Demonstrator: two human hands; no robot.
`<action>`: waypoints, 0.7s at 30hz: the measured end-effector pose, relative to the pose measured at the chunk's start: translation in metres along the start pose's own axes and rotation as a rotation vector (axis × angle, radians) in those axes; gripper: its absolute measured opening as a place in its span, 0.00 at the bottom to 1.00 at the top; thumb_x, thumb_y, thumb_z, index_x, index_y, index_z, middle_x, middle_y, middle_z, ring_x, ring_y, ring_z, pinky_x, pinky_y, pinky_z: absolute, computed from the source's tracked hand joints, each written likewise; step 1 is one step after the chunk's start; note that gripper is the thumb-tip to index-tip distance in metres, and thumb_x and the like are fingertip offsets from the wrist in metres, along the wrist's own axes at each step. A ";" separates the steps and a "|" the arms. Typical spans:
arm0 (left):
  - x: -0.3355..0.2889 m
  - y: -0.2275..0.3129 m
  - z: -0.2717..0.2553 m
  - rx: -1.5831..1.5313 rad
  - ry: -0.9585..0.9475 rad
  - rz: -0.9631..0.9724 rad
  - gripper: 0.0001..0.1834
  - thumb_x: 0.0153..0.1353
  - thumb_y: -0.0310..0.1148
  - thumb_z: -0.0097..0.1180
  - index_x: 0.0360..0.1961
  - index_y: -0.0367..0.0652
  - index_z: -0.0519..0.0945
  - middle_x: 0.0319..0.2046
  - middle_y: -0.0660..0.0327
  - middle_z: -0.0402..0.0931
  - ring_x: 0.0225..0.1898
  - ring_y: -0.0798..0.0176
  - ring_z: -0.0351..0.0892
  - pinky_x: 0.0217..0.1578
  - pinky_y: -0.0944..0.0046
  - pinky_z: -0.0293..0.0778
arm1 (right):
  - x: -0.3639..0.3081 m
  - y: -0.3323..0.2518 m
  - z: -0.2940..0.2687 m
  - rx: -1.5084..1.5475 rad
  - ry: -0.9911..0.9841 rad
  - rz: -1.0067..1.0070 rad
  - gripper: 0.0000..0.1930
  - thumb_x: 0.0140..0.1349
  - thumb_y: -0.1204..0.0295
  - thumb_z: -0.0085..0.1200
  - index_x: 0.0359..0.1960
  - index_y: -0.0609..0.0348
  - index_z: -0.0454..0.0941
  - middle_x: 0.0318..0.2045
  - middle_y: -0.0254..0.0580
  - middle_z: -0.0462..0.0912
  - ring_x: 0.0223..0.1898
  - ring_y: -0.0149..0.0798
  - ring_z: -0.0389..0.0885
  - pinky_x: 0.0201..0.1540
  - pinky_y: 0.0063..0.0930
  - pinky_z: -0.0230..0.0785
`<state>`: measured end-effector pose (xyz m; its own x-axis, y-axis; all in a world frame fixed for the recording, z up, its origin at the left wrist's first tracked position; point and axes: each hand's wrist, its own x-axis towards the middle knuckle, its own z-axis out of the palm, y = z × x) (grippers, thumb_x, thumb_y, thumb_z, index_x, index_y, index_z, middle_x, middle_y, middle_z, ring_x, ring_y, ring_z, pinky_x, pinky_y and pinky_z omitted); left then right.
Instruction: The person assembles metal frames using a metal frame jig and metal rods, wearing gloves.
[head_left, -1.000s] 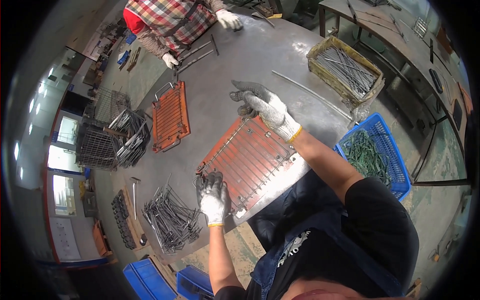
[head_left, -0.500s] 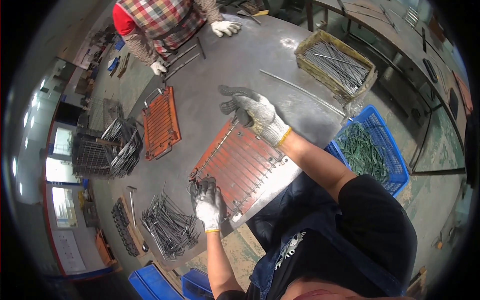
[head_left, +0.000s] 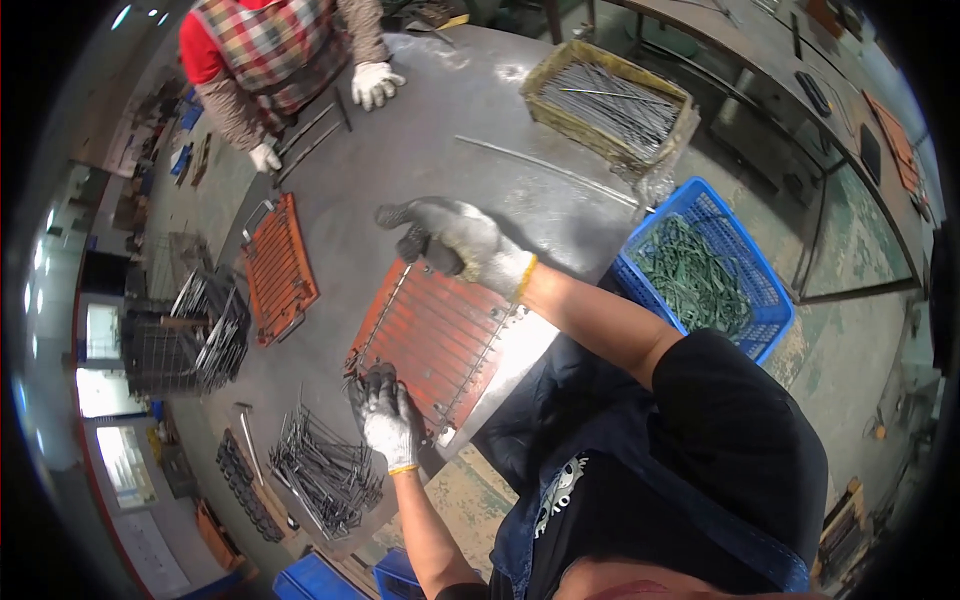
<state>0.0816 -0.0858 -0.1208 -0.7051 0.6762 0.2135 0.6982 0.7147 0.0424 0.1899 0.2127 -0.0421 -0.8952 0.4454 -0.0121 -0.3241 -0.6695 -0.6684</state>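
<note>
The right hand (head_left: 455, 240) (gloved, arm stretched forward) closes on the far end of the orange frame (head_left: 435, 340), fingers curled over its top edge. The left hand (head_left: 385, 420), also gloved, grips the near corner with fingers bent. The frame lies flat on the grey table (head_left: 440, 130), directly in front of the person. Two orange frames are visible; the second frame (head_left: 278, 268) lies farther left. One blue crate (head_left: 705, 270) and one yellow crate (head_left: 610, 100) stand to the right.
</note>
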 end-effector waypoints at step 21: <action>-0.005 -0.013 -0.013 -0.043 0.054 0.132 0.18 0.59 0.37 0.50 0.50 0.48 0.80 0.53 0.57 0.75 0.60 0.52 0.67 0.66 0.54 0.53 | -0.003 0.031 0.027 0.434 -0.367 0.062 0.42 0.65 0.38 0.32 0.67 0.65 0.54 0.18 0.31 0.62 0.12 0.22 0.56 0.11 0.13 0.49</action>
<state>0.0773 -0.1004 -0.1101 -0.5996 0.7528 0.2717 0.7902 0.6107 0.0519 0.1746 0.1748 -0.0429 -0.9390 0.2142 0.2691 -0.2944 -0.9050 -0.3070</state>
